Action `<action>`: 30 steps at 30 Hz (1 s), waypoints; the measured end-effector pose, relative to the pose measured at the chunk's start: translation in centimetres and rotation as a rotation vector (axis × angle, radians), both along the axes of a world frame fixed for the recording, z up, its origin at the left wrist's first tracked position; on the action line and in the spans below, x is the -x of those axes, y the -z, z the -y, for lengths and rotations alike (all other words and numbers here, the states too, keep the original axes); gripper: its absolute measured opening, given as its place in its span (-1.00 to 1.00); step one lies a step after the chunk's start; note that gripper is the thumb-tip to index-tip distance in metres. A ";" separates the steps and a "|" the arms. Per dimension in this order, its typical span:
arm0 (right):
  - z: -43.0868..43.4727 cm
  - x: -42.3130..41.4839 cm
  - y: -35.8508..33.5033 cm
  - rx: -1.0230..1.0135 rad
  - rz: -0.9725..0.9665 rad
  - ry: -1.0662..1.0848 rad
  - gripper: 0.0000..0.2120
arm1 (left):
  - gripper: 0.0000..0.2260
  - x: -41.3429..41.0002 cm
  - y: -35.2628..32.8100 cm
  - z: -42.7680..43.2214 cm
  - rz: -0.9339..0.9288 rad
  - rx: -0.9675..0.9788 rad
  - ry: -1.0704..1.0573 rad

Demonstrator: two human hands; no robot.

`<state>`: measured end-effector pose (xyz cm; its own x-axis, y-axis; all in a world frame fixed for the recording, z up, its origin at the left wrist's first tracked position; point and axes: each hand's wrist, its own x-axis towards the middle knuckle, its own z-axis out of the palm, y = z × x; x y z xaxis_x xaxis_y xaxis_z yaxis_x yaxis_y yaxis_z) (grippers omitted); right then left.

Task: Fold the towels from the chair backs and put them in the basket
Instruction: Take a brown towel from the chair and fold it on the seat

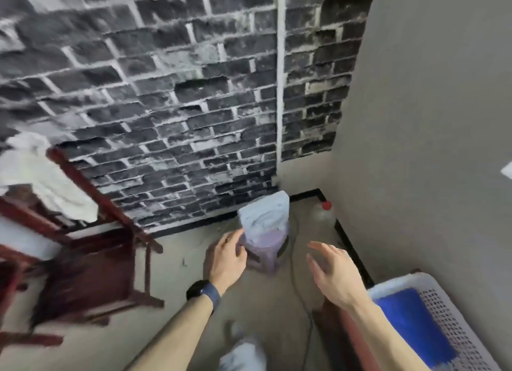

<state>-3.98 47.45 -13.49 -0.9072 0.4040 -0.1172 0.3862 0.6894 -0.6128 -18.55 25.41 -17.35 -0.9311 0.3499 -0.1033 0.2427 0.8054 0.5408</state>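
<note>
A white towel (41, 176) hangs crumpled over the back of a dark red wooden chair (91, 271) at the left. A white perforated basket (454, 312) stands at the lower right with a folded blue towel (410, 323) inside. My left hand (225, 257), with a dark watch on the wrist, hovers mid-frame, fingers relaxed and holding nothing. My right hand (332, 273) is spread with straight fingers, empty, just left of the basket. The frame is blurred by motion.
A small purple plastic stool (267, 248) with a white fan-like object (264, 212) on it stands in the corner by the brick-patterned wall. A clear bottle with a red cap (324, 211) stands beside it. A cable (297, 293) runs across the floor. My shoe (243, 354) shows at the bottom.
</note>
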 end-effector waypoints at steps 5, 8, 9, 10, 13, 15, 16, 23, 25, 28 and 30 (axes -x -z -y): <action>12.4 10.5 -4.4 -0.011 -0.046 -0.398 -0.80 | -0.56 1.4 -2.9 16.7 -0.072 -0.030 -0.403; 21.4 15.4 -6.1 -0.003 -0.079 -0.635 -0.75 | -0.56 0.8 -3.9 26.5 -0.115 -0.051 -0.644; 24.4 16.8 -6.7 -0.013 -0.084 -0.707 -0.72 | -0.55 0.4 -4.2 29.6 -0.126 -0.051 -0.712; 27.5 18.0 -7.2 -0.024 -0.091 -0.783 -0.71 | -0.55 0.0 -4.6 32.5 -0.140 -0.047 -0.774; 36.1 21.2 -8.1 -0.034 -0.137 -1.002 -0.75 | -0.54 -1.2 -5.8 40.9 -0.203 -0.020 -0.945; 41.2 22.9 -9.0 -0.043 -0.169 -1.119 -0.75 | -0.52 -2.3 -7.0 45.7 -0.231 -0.004 -1.067; 43.7 23.7 -9.4 -0.042 -0.186 -1.163 -0.74 | -0.52 -2.9 -7.6 47.9 -0.242 0.004 -1.114; 59.8 29.4 -11.3 0.027 -0.325 -1.389 -0.77 | -0.56 -4.8 -10.4 60.2 -0.282 0.095 -1.322; 64.0 31.2 -11.5 0.073 -0.321 -1.435 -0.78 | -0.59 -4.4 -10.7 63.4 -0.291 0.141 -1.366; 69.9 34.4 -11.5 0.143 -0.306 -1.503 -0.77 | -0.55 -2.9 -11.4 67.9 -0.338 0.158 -1.442; 73.5 36.6 -11.8 0.157 -0.300 -1.533 -0.76 | -0.54 -1.4 -12.2 70.4 -0.369 0.168 -1.491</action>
<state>-40.60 -26.04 -1.73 -0.4230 -0.8871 0.1848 -0.7393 0.2200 -0.6364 -17.20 -45.00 -5.14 -0.3953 -0.8805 0.2616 -0.7146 0.4738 0.5147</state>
